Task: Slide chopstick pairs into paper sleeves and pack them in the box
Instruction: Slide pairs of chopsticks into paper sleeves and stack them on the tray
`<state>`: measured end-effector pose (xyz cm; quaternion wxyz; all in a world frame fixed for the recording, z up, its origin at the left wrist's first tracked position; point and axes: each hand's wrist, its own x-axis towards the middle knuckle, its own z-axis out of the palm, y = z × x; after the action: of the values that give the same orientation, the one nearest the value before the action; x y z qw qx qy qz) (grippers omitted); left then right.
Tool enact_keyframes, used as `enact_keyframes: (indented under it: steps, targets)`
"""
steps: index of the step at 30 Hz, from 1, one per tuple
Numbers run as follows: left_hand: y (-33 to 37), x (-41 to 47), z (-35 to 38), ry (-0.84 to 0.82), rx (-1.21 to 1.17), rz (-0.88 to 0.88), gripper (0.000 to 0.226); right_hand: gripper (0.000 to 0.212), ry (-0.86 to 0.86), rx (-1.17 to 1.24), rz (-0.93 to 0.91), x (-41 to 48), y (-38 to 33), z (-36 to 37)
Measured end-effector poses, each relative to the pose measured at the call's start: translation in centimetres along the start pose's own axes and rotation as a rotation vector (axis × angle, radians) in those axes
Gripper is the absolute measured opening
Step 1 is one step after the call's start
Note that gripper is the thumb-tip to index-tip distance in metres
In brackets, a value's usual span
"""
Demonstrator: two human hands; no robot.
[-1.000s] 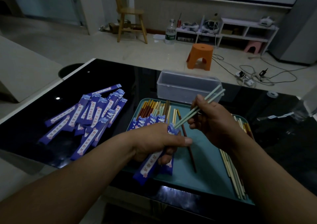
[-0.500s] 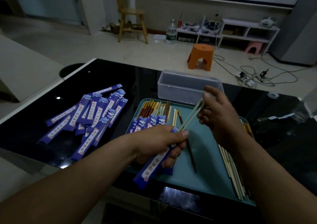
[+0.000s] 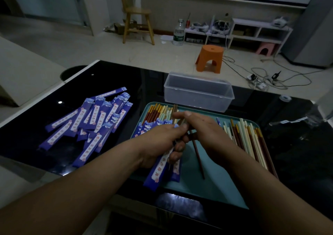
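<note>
Your left hand (image 3: 160, 141) has its fingers (image 3: 177, 145) wrapped round a blue sleeve (image 3: 158, 171), thumb on top near the mouth, with the sleeve's closed end slanting down toward you. Your right hand (image 3: 205, 132) meets it at that mouth, fingers curled narrow round the pair (image 3: 183, 121). Only a pale sliver of the pair shows between the two hands, so how far it sits inside the sleeve cannot be told.

Just under your right fingers a single brown stick (image 3: 198, 157) lies on the teal tray (image 3: 207, 189), running toward you. Beyond your left fingers a row of sleeved pairs (image 3: 153, 124) rests at the tray's far edge, with stick ends poking out. Right of your right hand, loose sticks (image 3: 250, 139) (pale and brown mixed) lie along the tray's side.

Past both hands the clear box (image 3: 198, 94) stands on the black bench (image 3: 297, 153), touching or just beside the tray's far rim. Well to the left of your left fingers, a heap of sleeves (image 3: 93, 121) lies scattered on the bench.
</note>
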<state>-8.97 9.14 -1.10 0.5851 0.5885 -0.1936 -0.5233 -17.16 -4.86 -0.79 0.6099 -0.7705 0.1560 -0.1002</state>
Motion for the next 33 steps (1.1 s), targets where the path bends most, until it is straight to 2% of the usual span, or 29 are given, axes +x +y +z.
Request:
enact_keyframes:
  steps: [3,7,11,13,15,18,19,21,23,24,27,30,33]
  targets:
    - [0.2,0.3,-0.1,0.002,-0.112,-0.016,0.054,0.032,0.032,0.100,0.020,0.2,0.1,-0.3]
    - [0.1,0.5,-0.3,-0.031,-0.163,-0.036,0.059,0.027,0.004,0.112,-0.007,0.2,0.4,-0.4]
    - [-0.1,0.5,-0.6,-0.030,-0.159,-0.044,0.060,0.023,-0.060,0.091,0.017,0.4,0.5,-0.4]
    - [0.0,0.5,-0.6,-0.029,-0.151,-0.033,0.060,0.031,-0.075,0.117,0.025,0.6,0.8,-0.5]
    - [0.2,0.4,-0.2,-0.011,-0.157,-0.003,0.058,0.035,-0.063,0.138,0.031,0.8,1.1,-0.6]
    - [0.0,0.3,0.5,0.063,-0.150,0.063,0.051,0.027,0.010,0.115,0.054,1.2,1.2,-1.0]
    - [-0.3,0.4,0.8,0.092,-0.096,0.092,0.047,0.024,0.065,0.084,0.071,1.3,1.4,-1.4]
    - [-1.2,0.4,0.6,0.167,0.203,0.174,0.041,0.024,0.153,0.033,0.113,1.8,1.8,-2.1]
    - [-1.7,0.2,0.3,0.202,0.529,0.211,0.036,0.025,0.135,0.041,0.147,2.0,2.0,-2.4]
    - [-1.8,0.1,0.1,0.222,0.611,0.205,0.033,0.026,0.111,0.050,0.158,1.9,1.9,-2.3]
    - [-0.7,0.0,-1.2,0.325,0.695,0.181,0.028,0.030,0.169,-0.006,0.205,1.8,1.6,-2.3]
    - [0.6,-0.1,-3.9,0.521,0.837,0.178,0.024,0.026,0.255,-0.123,0.264,1.8,2.0,-3.1]
    - [0.7,0.0,-6.5,0.610,0.939,0.092,0.035,0.021,0.191,-0.282,0.314,1.5,2.7,-3.0]
